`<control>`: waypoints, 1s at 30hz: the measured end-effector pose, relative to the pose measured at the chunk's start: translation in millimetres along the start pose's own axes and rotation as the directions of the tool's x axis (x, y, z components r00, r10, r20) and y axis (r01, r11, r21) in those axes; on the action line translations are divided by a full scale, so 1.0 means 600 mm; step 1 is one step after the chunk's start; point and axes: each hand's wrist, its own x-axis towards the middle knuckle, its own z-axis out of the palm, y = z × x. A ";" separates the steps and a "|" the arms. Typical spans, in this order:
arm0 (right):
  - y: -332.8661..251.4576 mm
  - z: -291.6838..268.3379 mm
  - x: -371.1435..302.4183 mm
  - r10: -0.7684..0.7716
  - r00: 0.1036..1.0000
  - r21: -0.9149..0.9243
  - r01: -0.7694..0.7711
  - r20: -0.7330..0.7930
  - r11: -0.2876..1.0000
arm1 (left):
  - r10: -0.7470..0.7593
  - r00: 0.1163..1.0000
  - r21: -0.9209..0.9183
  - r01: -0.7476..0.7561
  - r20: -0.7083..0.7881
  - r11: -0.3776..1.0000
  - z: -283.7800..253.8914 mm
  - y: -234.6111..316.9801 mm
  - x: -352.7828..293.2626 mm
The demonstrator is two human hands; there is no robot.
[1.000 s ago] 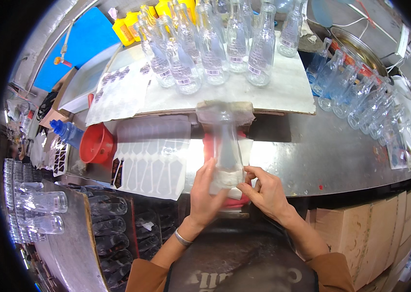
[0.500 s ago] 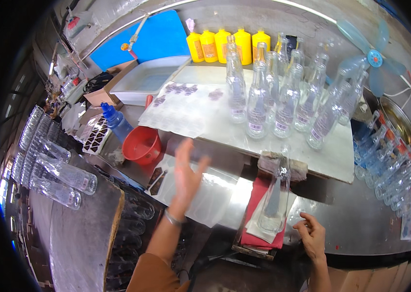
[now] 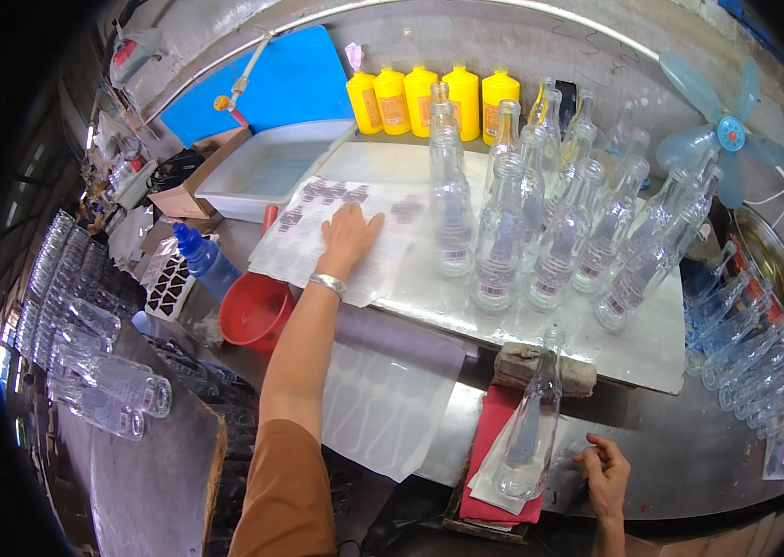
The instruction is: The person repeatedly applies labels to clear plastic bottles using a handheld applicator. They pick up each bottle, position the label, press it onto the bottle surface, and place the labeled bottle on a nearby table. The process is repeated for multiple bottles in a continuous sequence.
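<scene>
My left hand [image 3: 350,239] lies on a white sheet with dark purple printed patches [image 3: 313,265], thumb apart from the fingers; the fingertips touch its printed area. My right hand [image 3: 606,475] hovers at the lower right, fingers loosely bent and apart, with nothing visible in them. Beside it a clear glass bottle [image 3: 529,455] lies tilted on a red cloth [image 3: 477,464] with pale cloth or paper over it. The bottle's neck rests against a grey rolled pad [image 3: 578,376]. Neither hand touches this bottle.
Several clear bottles with printed labels [image 3: 494,288] stand on the white board [image 3: 411,311]. Nearby are a red bowl [image 3: 256,316], a blue squeeze bottle [image 3: 202,260], a shallow white tub [image 3: 225,197], yellow bottles [image 3: 420,100] and a fan [image 3: 731,133]. More glass bottles [image 3: 745,343] line the right.
My left hand has moved up and away from me onto the printed sheet. The view has shifted slightly. My right hand stays near the tilted bottle.
</scene>
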 end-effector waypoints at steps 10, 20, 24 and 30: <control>0.000 -0.018 -0.026 -0.051 0.999 -0.040 0.051 0.009 0.998 | 0.228 0.961 0.066 -0.221 -0.155 0.973 -0.036 0.013 -0.196; 0.015 -0.034 -0.049 -0.081 0.995 -0.011 0.080 -0.055 0.997 | 0.195 0.976 0.104 -0.186 -0.092 0.977 -0.073 -0.018 -0.214; 0.040 -0.045 -0.049 -0.084 0.995 0.032 0.086 -0.058 0.996 | -0.176 0.858 0.007 0.205 -0.482 0.979 -0.040 -0.205 -0.162; 0.042 -0.043 -0.038 -0.026 1.000 0.023 0.027 -0.010 0.999 | -0.705 0.709 0.218 0.685 0.020 0.695 -0.057 -0.471 -0.170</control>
